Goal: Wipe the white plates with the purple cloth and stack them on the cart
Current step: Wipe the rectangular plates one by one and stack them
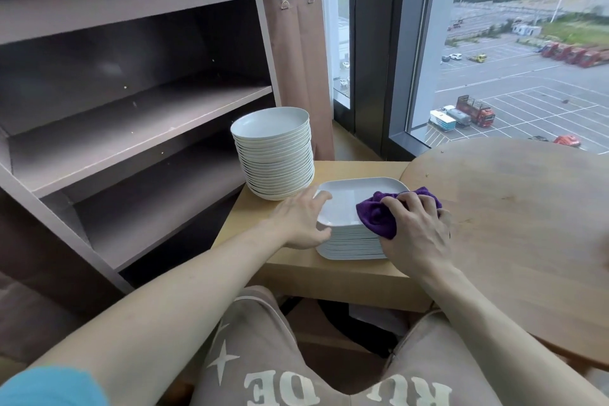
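Purple cloth (379, 216) is bunched in the right hand (417, 234), pressed on the right rim of the top of a stack of square white plates (349, 204) by the low table's (244, 226) near edge. The left hand (303, 221) clasps the stack's left edge. Round white plates (275, 158) stand stacked at the table's far left corner, beside the cart (131, 115).

View: one wide-angle camera worn on the person's head.
Facing: forward and down, over the lap (263, 356) toward the table (239, 221).
Nearness: close above the table top.
Frame edges: cart (131, 128) left, window (527, 76) right.
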A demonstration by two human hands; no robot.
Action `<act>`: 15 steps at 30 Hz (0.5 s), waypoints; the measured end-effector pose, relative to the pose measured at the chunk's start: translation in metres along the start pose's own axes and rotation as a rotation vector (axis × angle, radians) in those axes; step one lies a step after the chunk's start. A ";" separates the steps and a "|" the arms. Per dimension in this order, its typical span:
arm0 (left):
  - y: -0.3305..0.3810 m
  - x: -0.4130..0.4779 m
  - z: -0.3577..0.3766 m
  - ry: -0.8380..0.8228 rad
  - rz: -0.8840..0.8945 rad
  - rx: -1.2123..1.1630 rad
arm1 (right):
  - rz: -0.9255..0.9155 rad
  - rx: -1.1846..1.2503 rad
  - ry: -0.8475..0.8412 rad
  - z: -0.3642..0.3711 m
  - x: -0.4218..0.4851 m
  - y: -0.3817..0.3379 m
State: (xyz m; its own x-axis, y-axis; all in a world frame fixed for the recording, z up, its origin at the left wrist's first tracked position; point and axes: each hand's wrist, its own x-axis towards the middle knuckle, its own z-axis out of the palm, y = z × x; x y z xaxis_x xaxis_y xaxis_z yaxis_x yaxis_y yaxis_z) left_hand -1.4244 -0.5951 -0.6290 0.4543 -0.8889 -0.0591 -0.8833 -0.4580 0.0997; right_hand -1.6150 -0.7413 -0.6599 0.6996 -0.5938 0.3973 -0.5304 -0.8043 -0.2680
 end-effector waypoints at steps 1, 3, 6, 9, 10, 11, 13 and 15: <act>-0.002 0.002 -0.003 -0.010 -0.016 -0.031 | 0.000 0.003 0.001 0.000 0.000 0.000; -0.004 0.006 -0.011 -0.058 -0.019 -0.066 | -0.003 0.003 -0.001 0.001 0.000 0.001; -0.005 0.014 -0.019 -0.149 -0.008 -0.110 | -0.014 0.003 0.002 0.002 -0.001 0.002; 0.001 0.029 -0.024 -0.207 -0.004 -0.160 | -0.020 0.011 0.002 0.003 0.000 0.003; 0.004 0.035 -0.025 -0.222 0.002 -0.164 | -0.021 0.010 0.001 0.004 0.000 0.003; 0.006 0.040 -0.026 -0.235 0.007 -0.163 | -0.025 0.007 0.006 0.005 0.000 0.003; 0.008 0.050 -0.027 -0.259 0.005 -0.166 | -0.040 0.003 0.027 0.009 0.000 0.005; 0.008 0.059 -0.028 -0.282 -0.006 -0.181 | -0.054 0.021 0.058 0.012 0.001 0.007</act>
State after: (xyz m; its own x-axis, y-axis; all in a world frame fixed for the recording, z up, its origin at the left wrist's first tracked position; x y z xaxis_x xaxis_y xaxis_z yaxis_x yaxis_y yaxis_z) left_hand -1.4015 -0.6510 -0.6040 0.3873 -0.8608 -0.3303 -0.8341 -0.4798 0.2722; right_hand -1.6125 -0.7481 -0.6724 0.6980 -0.5476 0.4616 -0.4817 -0.8359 -0.2632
